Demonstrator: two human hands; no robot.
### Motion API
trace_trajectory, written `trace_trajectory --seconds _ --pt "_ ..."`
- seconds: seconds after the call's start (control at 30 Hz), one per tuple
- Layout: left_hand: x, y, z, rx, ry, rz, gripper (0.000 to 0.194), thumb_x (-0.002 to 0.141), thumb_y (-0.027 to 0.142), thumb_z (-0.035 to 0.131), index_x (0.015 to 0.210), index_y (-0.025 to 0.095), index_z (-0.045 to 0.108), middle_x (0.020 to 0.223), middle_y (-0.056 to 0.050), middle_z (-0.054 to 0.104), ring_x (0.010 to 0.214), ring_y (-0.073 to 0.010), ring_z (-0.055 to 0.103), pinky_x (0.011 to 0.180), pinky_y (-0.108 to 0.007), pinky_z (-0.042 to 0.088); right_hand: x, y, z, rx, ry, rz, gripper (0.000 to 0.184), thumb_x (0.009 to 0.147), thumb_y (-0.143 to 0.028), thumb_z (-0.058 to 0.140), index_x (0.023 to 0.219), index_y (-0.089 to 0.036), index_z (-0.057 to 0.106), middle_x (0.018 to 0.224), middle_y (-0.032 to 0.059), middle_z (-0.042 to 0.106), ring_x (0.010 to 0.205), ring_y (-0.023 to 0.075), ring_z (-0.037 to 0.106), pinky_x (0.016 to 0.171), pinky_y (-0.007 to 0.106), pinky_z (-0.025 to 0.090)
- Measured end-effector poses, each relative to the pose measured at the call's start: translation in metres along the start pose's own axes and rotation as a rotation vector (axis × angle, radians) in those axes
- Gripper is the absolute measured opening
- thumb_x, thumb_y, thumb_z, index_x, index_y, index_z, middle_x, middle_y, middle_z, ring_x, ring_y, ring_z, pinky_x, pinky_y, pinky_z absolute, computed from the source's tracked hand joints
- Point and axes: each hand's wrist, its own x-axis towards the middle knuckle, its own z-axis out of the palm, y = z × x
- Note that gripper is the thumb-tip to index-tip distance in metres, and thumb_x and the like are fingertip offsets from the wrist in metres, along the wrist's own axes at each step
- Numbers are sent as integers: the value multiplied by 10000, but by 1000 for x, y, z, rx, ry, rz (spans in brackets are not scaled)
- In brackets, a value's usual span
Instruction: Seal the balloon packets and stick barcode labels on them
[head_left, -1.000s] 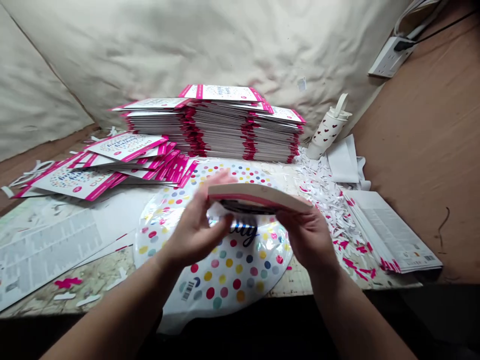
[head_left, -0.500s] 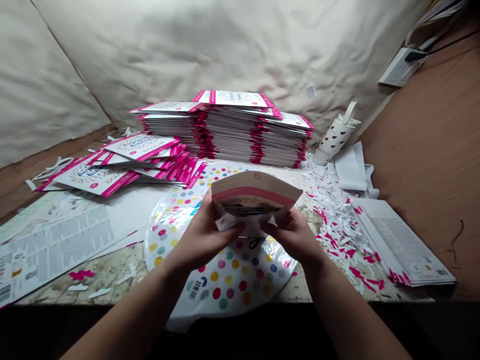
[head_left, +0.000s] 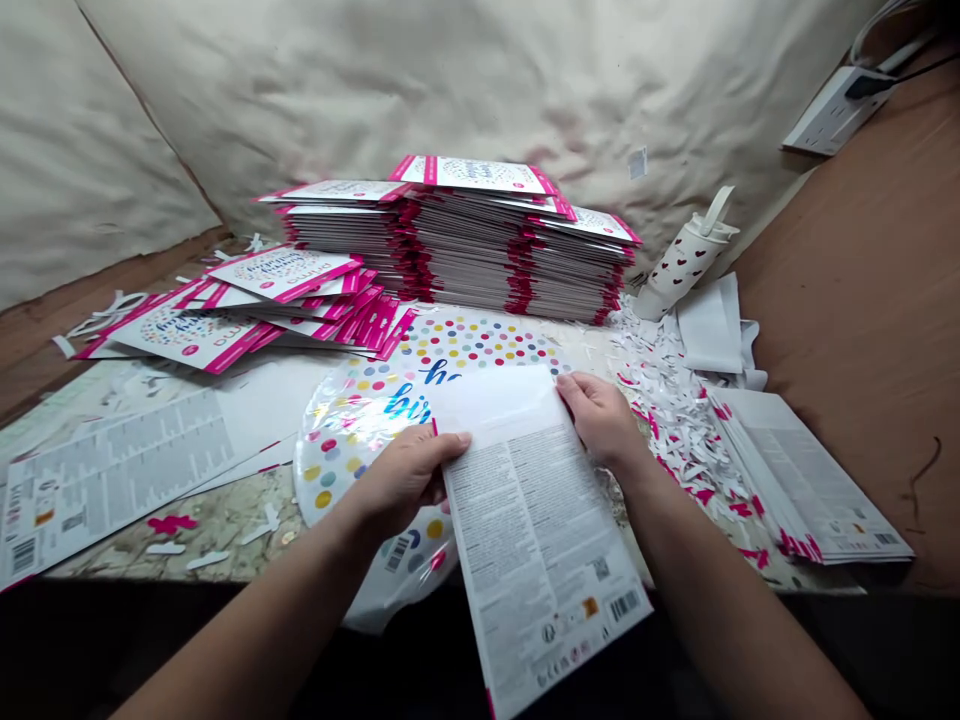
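A white printed paper envelope, covered in columns of small text with barcodes at its near end, hangs tilted over the table's front edge. My left hand grips its left edge, thumb on top. At the upper right corner, my right hand pinches it between thumb and fingers. Beneath it lies a flat round foil balloon with coloured dots and blue lettering, partly hidden by the envelope and my left hand.
Tall stacks of pink-edged packets stand at the back. A loose pile of packets is on the left, near a printed sheet. At right are paper strips, a heart-patterned tumbler and more envelopes.
The envelope, earlier bowed with its mouth facing me, now lies flatter with its text side up and extends towards me. My right hand has moved up slightly to its corner.
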Motion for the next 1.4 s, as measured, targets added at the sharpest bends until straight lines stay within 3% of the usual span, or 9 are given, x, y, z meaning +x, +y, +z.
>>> trace_trajectory --seconds 0.07,0.13,0.2,0.33,0.53,0.8,0.9,1.23,1.4 --pt "2 -14 3 -4 34 -50 255 684 367 648 668 125 570 415 39 487 311 -54 379 317 -160 260 -9 4 11 -282 50 -220 191 868 -305 459 829 -183 601 768 51 610 715 185 561 678 306 447" --pt "3 -27 8 -36 43 -63 244 674 353 655 720 134 558 419 49 493 318 -52 385 327 -154 259 -22 5 25 -429 -70 -429 170 872 -199 446 893 -176 613 870 76 627 818 192 568 758 306 439" --pt "4 -37 13 -101 20 -70 243 673 356 643 697 139 538 403 48 484 321 -56 389 337 -155 251 -34 3 37 -502 -212 -519 201 875 -142 432 901 -171 630 886 84 637 861 193 571 787 301 433" --pt "5 -48 18 -112 9 -43 272 702 377 604 601 144 509 367 38 459 311 -58 369 339 -171 225 -41 3 48 -569 -241 -501 190 884 -162 457 869 -168 646 843 79 645 819 184 581 767 289 437" --pt "2 -48 19 -5 48 4 274 734 355 572 559 158 495 372 40 460 314 -67 369 341 -186 225 -39 1 44 -579 -240 -486 185 883 -174 464 850 -174 646 812 69 641 790 183 578 751 287 437" --pt "-3 -49 18 21 33 59 232 768 359 569 670 156 518 424 44 492 359 -76 401 373 -188 272 -40 -2 42 -522 -202 -452 181 866 -135 451 845 -168 628 821 75 653 785 189 594 730 292 449" --pt "-3 -48 17 43 27 61 242 776 368 556 669 152 530 450 36 506 380 -82 424 391 -193 304 -40 -1 39 -473 -256 -434 168 876 -161 458 888 -184 624 853 58 676 805 176 614 739 276 454" --pt "-11 -28 23 365 69 100 287 772 349 515 564 152 490 450 29 487 409 -84 442 398 -184 313 -48 -41 34 -1054 -465 -606 164 780 -34 450 771 -144 572 735 93 615 644 211 577 532 293 363" --pt "-10 -24 23 321 44 108 250 766 323 516 590 147 510 447 28 499 411 -83 460 406 -178 345 -35 -45 34 -1047 -429 -602 156 809 -87 432 769 -150 570 736 79 618 653 187 568 536 271 343"
